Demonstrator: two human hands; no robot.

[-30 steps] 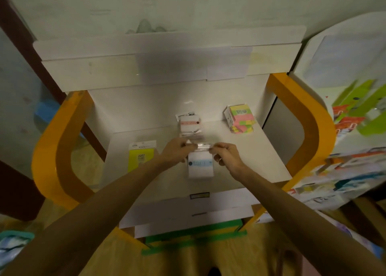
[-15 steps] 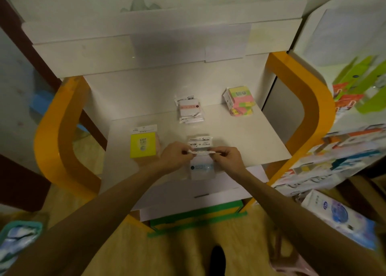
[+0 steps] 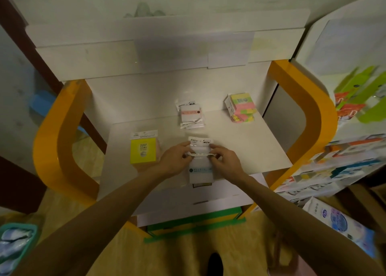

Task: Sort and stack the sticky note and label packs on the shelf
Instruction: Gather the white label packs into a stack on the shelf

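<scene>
- Since half a second ago both hands are sitting a little farther back on the shelf (image 3: 240, 142), and the pack they are holding is now overlapping the white pack lying behind it more closely;
- left hand (image 3: 174, 160) is pinching the left end of the top strip of the blue-labelled pack (image 3: 201, 172); right hand (image 3: 224, 160) is pinching the right end of the same strip, so the two hands are working close together with only the strip between them;
- blue-labelled pack is hanging from that strip near the shelf's front edge (whether its lower end is touching the board cannot be told);
- white pack (image 3: 199, 145) is lying flat just behind the fingers, its printed header showing;
- yellow sticky note pack (image 3: 142, 151) is lying at the left of the shelf, near the left hand;
- pink-banded label packs (image 3: 191, 115) are piling up at the back centre;
- pink and green sticky note stack (image 3: 242, 107) is sitting in the back right corner, well apart from the hands.
</scene>
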